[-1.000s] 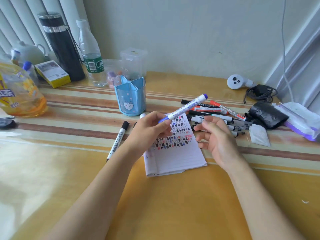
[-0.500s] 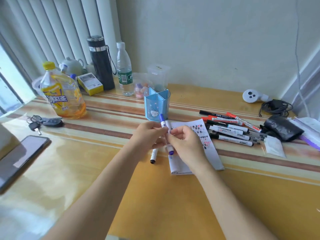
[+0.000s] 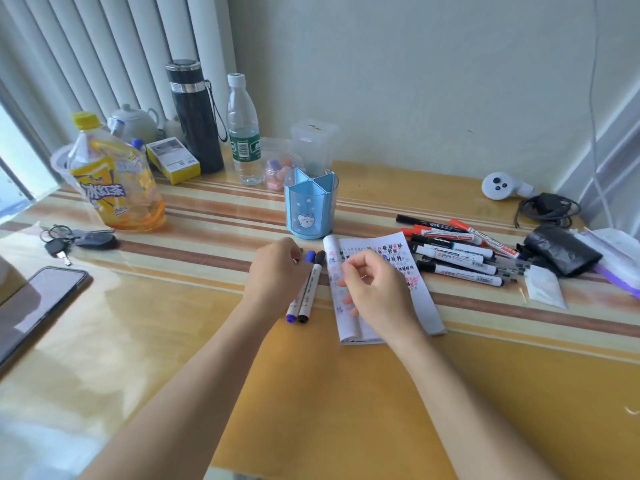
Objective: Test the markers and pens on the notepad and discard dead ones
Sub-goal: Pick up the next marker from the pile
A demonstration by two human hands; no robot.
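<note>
Notepad (image 3: 420, 306), white and scribbled, lies under my loosely curled, empty right hand (image 3: 375, 289); my left hand (image 3: 275, 273) curls by a blue-capped white marker (image 3: 300, 288), grip impossible to tell.

Plain pale wall (image 3: 433, 81) across the top; white vertical blinds (image 3: 86, 53) at upper left; bright window (image 3: 15, 168) at left edge; glossy yellow striped table (image 3: 346, 410) below, reflecting daylight.
</note>
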